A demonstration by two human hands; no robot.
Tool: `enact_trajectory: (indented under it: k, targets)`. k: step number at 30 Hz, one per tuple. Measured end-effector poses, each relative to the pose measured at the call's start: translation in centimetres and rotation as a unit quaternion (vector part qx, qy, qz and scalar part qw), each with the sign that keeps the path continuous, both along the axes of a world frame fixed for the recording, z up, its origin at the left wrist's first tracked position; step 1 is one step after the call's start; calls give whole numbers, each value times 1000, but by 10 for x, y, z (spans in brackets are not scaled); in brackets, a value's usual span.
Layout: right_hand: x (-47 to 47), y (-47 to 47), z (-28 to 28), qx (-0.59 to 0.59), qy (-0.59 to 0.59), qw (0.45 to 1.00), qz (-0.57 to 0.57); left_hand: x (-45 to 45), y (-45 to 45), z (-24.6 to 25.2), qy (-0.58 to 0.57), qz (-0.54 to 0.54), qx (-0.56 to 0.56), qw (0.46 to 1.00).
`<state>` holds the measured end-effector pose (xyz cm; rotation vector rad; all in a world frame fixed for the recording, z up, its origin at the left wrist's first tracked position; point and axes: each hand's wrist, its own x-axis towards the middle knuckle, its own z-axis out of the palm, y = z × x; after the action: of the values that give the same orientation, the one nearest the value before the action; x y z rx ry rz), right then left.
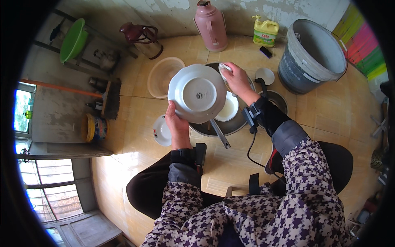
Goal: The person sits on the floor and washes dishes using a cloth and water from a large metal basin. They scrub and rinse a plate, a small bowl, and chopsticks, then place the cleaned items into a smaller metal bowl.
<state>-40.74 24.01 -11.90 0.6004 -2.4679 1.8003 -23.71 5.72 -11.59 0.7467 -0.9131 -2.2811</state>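
My left hand (pixel 177 125) grips the lower left rim of a white plate (pixel 177 89), whose underside with its raised foot ring faces me. At the plate's upper right edge, my right hand (pixel 237 78) holds a bunched white cloth (pixel 224 69). Below the plate is a wide metal basin (pixel 242 125) on the floor, partly hidden. In it sits a white bowl (pixel 230 109) with cloudy liquid. A metal handle (pixel 220 134) sticks out over the basin's near rim; what it belongs to is hidden.
A decorated white dish (pixel 162 131) and a pale plastic basin (pixel 160 74) lie left. Rightward are a small white bowl (pixel 265 76), a metal pan (pixel 279 100) and a large bucket (pixel 304 61). A pink thermos flask (pixel 211 31), a second flask (pixel 143 40) and a yellow detergent bottle (pixel 265 32) line the wall.
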Motion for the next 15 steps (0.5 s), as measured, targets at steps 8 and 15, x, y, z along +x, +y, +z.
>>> enact_trajectory:
  k: [8, 15]
  targets:
    - [31, -32, 38, 43, 137, 988, 52, -4, 15, 8, -47, -28, -136, 989]
    - [26, -20, -27, 37, 17, 999, -33, -1, 5, 5, 24, 57, 30, 998]
